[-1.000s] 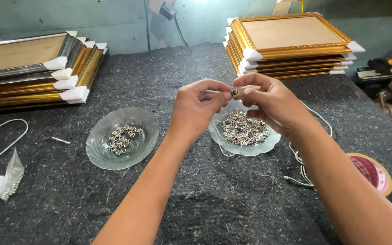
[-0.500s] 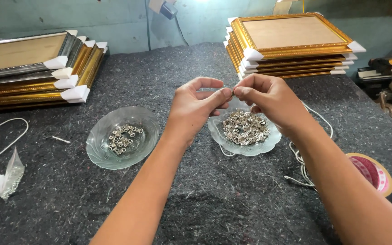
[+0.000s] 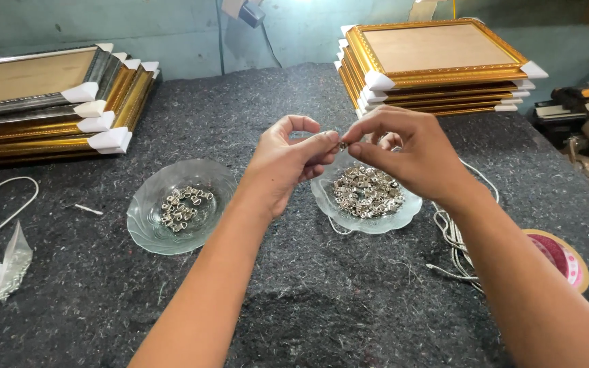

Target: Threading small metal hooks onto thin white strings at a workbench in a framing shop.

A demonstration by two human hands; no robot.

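A small metal fitting (image 3: 341, 145) is pinched between left hand (image 3: 288, 160) and right hand (image 3: 410, 153) fingertips at frame centre, above the fuller glass dish (image 3: 403, 208), probably so drops land back in it.

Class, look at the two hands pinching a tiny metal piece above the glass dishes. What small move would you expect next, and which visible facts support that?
Probably the left hand carries the small metal piece down to the left glass dish. Both hands, the right hand included, pinch it above the fuller right glass dish, while the left dish holds fewer, similar pieces. That is only a guess.
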